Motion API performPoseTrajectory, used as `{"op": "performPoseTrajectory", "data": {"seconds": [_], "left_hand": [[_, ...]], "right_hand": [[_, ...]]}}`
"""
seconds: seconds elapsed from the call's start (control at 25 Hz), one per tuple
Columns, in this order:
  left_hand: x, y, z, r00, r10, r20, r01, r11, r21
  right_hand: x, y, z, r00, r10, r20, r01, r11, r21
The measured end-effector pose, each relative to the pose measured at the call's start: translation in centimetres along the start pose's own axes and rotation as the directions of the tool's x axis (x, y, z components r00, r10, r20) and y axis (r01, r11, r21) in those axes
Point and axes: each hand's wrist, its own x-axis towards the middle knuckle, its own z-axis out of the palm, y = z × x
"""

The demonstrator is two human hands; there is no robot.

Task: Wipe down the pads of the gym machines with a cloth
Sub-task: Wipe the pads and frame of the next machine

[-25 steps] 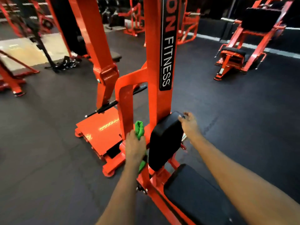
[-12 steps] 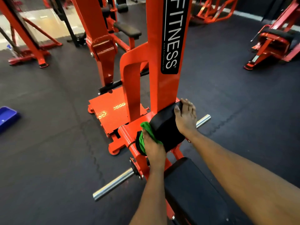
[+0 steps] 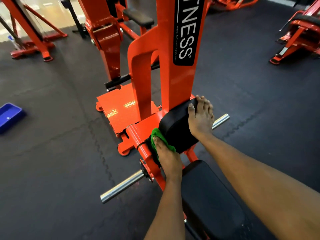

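Observation:
A black chest pad (image 3: 174, 127) is mounted on the upright of an orange gym machine (image 3: 169, 70). My left hand (image 3: 167, 158) presses a green cloth (image 3: 156, 136) against the pad's lower left side, fingers wrapped over the cloth. My right hand (image 3: 200, 116) grips the pad's upper right edge, thumb on the front face and fingers over the top. Below the pad lies the machine's black seat pad (image 3: 211, 201), partly covered by my forearms.
Chrome weight pegs stick out to the left (image 3: 121, 186) and to the right (image 3: 220, 121) of the frame. An orange footplate (image 3: 117, 108) lies beyond. A blue tray (image 3: 9, 116) sits on the black rubber floor at the left. Other orange machines (image 3: 301, 33) stand around.
The view has tilted down and come closer. My left hand has brought the cloth from beside the upright onto the pad's lower left side. My right hand keeps its hold on the pad's top edge.

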Motion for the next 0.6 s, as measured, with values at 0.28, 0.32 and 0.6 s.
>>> {"op": "performPoseTrajectory", "data": {"seconds": [0.28,0.32,0.6], "left_hand": [[1.9,-1.6,-0.6,0.996,-0.067,0.052,0.070,0.996,-0.054],[1.4,-1.8,-0.2,0.998,-0.054,0.041,0.056,0.996,-0.063],[2.5,-3.1,1.0,0.986,-0.164,0.011,0.162,0.981,0.106]], "right_hand": [[-0.2,-0.2,-0.3,1.000,-0.006,-0.015,0.006,1.000,-0.020],[-0.1,-0.1,-0.1,1.000,-0.008,-0.025,0.007,1.000,-0.015],[-0.1,0.1,0.8,0.995,-0.039,-0.096,0.039,0.999,-0.006]]}}
